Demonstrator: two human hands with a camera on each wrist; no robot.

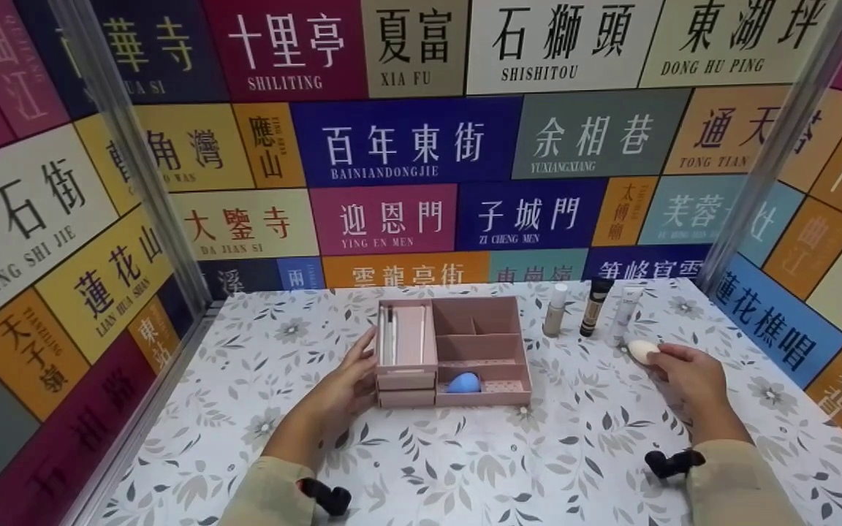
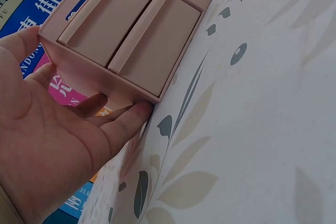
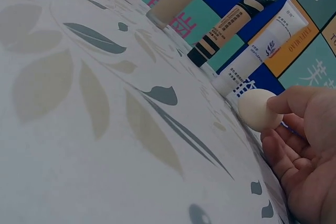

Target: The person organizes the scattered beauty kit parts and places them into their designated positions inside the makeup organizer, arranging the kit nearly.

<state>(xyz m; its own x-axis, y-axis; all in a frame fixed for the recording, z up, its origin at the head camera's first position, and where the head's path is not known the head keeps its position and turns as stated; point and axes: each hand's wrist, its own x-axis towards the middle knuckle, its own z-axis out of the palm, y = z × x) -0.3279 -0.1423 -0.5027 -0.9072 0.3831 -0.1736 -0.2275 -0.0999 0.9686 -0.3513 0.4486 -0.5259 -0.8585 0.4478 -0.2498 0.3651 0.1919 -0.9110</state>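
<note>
In the head view my right hand (image 1: 691,376) pinches a cream egg-shaped makeup sponge (image 1: 641,352) between thumb and fingers, just in front of a white tube. The right wrist view shows the same sponge (image 3: 259,109) at the fingertips. My left hand (image 1: 354,374) touches the left side of a pink desktop organizer (image 1: 481,398). Up close in the left wrist view, its spread fingers rest along the organizer's side wall, beside two closed drawers (image 2: 152,45). A blue makeup sponge (image 1: 464,383) lies in the organizer's front compartment.
Behind the right hand stand a foundation bottle (image 1: 555,313) with a white cap, a black-and-beige tube (image 1: 594,308) and a white tube (image 1: 625,315). Slim sticks (image 1: 390,336) lie in the organizer's top left section. Sign-covered walls surround the leaf-patterned table (image 1: 465,467).
</note>
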